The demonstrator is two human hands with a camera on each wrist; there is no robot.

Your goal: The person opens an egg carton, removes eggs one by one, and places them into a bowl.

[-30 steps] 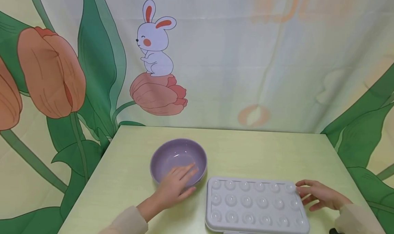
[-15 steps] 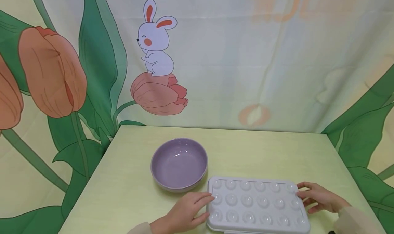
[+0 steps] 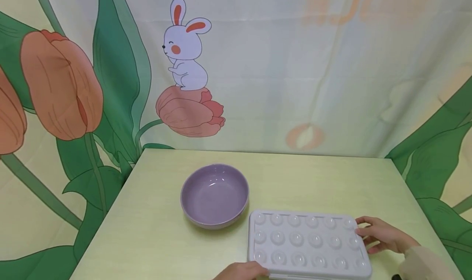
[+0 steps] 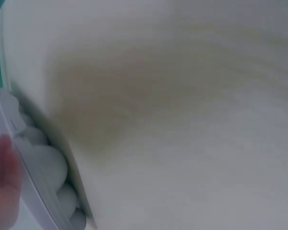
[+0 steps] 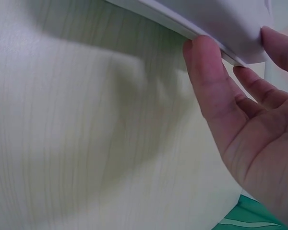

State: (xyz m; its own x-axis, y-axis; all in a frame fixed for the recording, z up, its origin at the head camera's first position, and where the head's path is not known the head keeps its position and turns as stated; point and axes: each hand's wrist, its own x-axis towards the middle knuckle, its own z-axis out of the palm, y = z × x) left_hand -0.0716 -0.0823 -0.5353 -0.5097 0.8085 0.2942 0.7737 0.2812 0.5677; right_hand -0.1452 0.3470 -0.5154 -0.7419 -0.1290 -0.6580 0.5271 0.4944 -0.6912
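Observation:
A white lidded egg box [image 3: 306,247] with rows of clear-looking domes in its top lies at the front right of the table. In the left wrist view the rounded cups of the egg box [image 4: 50,167] show along its side. My left hand [image 3: 241,271] is at its front left corner, fingertips right at the front edge; the rest of this hand is cut off by the frame. At the right end, my right hand [image 3: 387,235] touches the side with relaxed, spread fingers. In the right wrist view its fingertips [image 5: 206,48] rest against the box's edge.
A purple bowl [image 3: 215,196] with nothing in it stands left of and behind the egg box on the pale yellow-green table [image 3: 147,214]. Behind the table hangs a printed cloth [image 3: 258,67] with a rabbit and tulips. A small black object [image 3: 396,277] shows by the right sleeve.
My left hand has moved from over the bowl to the box's left side, then down to its front left corner. My right hand stays at the box's right end.

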